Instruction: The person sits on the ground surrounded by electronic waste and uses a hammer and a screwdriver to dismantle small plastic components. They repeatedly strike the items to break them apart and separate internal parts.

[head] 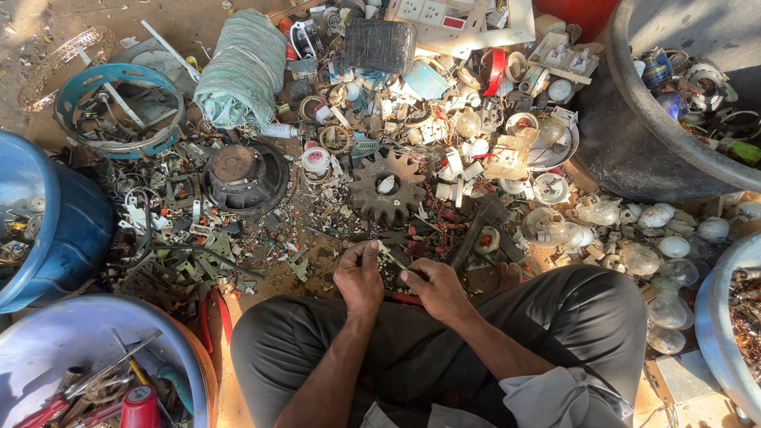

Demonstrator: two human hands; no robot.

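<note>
I sit cross-legged on the ground in dark trousers. My left hand (pixel 358 275) and my right hand (pixel 434 287) meet just above my legs, both pinching a small thin metal strip (pixel 392 257) between the fingertips. A red-handled tool (pixel 404 299) lies under my right hand. In front of my hands lies a rusty toothed gear (pixel 388 187) among scattered scrap.
Scrap covers the ground: a dark speaker cone (pixel 244 176), light bulbs (pixel 639 257) at right, white plastic sockets. A blue drum (pixel 47 222) stands left, a tub of tools (pixel 95 372) bottom left, a big black tub (pixel 634 135) top right, a grey basin (pixel 725 325) right.
</note>
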